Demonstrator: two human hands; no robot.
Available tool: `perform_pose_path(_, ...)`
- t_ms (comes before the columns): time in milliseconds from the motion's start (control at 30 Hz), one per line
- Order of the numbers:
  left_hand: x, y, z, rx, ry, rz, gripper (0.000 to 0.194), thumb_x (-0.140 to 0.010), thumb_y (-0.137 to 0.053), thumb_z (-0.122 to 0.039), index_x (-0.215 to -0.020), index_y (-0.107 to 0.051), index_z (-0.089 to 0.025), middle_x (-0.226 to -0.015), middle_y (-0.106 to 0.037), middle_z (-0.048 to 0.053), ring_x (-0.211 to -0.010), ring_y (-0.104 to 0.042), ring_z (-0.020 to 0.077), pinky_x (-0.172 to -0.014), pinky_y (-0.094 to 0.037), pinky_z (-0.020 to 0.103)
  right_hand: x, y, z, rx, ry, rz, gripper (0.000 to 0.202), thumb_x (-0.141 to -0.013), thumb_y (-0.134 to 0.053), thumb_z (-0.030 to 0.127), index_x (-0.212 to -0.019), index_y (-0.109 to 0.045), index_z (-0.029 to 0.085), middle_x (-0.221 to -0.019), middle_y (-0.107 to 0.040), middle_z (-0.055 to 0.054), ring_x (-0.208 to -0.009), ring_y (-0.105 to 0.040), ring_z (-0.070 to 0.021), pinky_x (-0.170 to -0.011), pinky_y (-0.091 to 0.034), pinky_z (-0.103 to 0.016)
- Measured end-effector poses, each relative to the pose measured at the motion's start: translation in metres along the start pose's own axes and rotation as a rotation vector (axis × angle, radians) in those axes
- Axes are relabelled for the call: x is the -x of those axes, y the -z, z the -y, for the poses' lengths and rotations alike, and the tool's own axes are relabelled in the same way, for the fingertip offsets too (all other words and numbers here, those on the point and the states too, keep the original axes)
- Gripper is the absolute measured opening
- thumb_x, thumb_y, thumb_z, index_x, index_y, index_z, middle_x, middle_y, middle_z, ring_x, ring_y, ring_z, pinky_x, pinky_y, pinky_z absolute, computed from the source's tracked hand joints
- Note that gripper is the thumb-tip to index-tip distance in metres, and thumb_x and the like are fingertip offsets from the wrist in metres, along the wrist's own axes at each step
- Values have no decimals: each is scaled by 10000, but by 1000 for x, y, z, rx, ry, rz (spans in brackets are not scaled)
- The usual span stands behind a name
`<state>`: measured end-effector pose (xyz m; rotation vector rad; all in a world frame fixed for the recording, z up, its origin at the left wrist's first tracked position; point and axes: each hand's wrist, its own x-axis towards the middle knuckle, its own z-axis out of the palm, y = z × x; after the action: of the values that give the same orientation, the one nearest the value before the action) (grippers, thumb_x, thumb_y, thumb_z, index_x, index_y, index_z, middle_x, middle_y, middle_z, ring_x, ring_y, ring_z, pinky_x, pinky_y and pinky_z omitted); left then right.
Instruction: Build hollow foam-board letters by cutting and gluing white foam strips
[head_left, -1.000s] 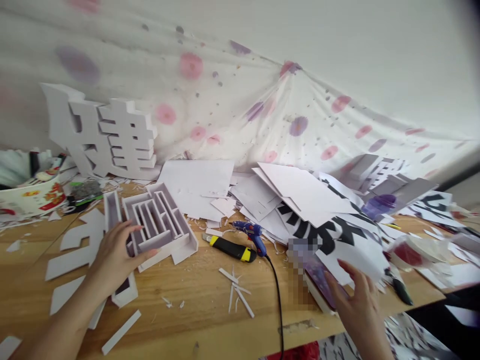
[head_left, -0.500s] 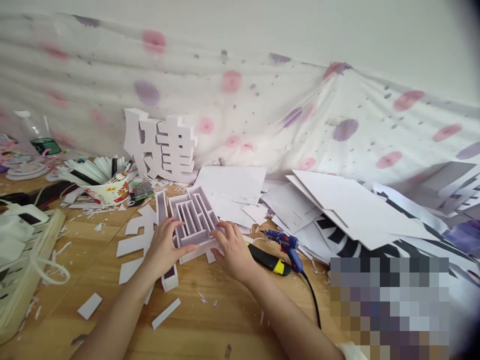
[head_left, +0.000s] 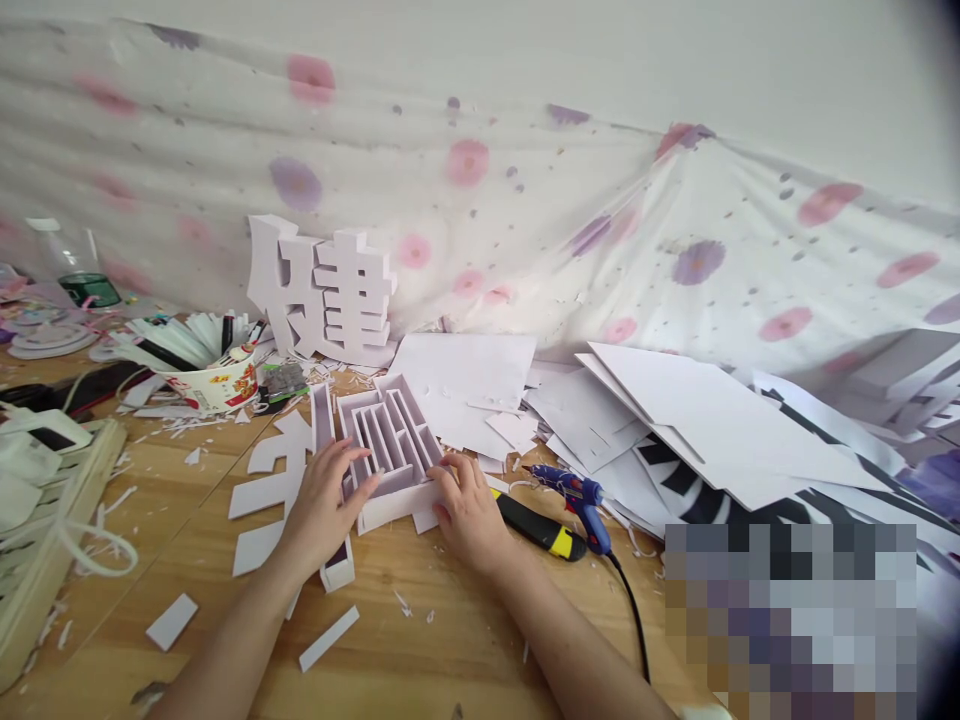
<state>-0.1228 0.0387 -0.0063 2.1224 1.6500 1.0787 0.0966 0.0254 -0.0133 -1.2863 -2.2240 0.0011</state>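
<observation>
My left hand [head_left: 319, 505] rests spread against the white foam-board letter shell [head_left: 394, 505]; my right hand [head_left: 474, 512] pinches its corner, short of the worktop's [head_left: 420, 640] far edge — uneven squeezing could bow thin walls.

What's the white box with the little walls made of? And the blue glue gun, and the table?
The white box looks like foam board or thick card, I can't tell which: it's matte with crisp, straight edges. The blue glue gun seems to be smooth plastic, judging by its even, bright colour. The table looks like wood: it's light brown with streaky grain.
</observation>
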Motion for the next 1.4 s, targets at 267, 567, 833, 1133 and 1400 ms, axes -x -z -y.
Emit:
perform_pose_path(267, 2, 11, -18, -215, -241, 75, 156, -701, -658, -413, -766, -649, -272, -1073, -566, 65, -1182, -413, 327, -1065, -83, 613, 1, -1, -1, -76, -4, -59, 446, -711, -539, 30, -1116, -486, 211, -1119, -480, -101, -1036, -461, -250, -869, -451, -434)
perform_pose_path(567, -12, 18, -26, -74, -179, 60, 262, -753, -576, -435, -594, -630, -235, -847, -588, 45, -904, -537, 243, -1003, -316, 506, 5, 9, -4, -111, 107, -79, 592, -699, -659, 187, -1245, -431, 206, -1190, -479, -114, -1138, -411, -273, -956, -392, -481)
perform_pose_path(833, -14, 29, -27, 56, 28, 176, 353, -748, -533, -509, -568, -643, -226, -836, -635, 50, -849, -581, 236, -766, -475, 362, 2, 34, -4, -122, 307, -192, 283, -891, -499, 336, -1147, -554, 229, -1192, -559, -84, -1128, -430, -244, -950, -405, -437)
perform_pose_path(1133, -6, 17, -16, 32, -11, 20, 298, -843, -437, -451, -890, -625, -224, -967, -625, 61, -984, -533, 238, -838, -438, 372, -9, 23, -5, -31, 261, -71, 160, -870, -504, 150, -931, -637, 214, -923, -605, -58, -964, -448, -209, -853, -418, -363)
perform_pose_path(1400, 7, 6, 0, 48, -51, -12, 246, -842, -461, -412, -942, -606, -239, -1033, -579, 69, -1069, -497, 245, -946, -386, 417, -14, 0, -2, -23, 209, -93, 158, -840, -533, 137, -891, -656, 224, -1017, -521, -80, -1037, -401, -228, -867, -408, -371)
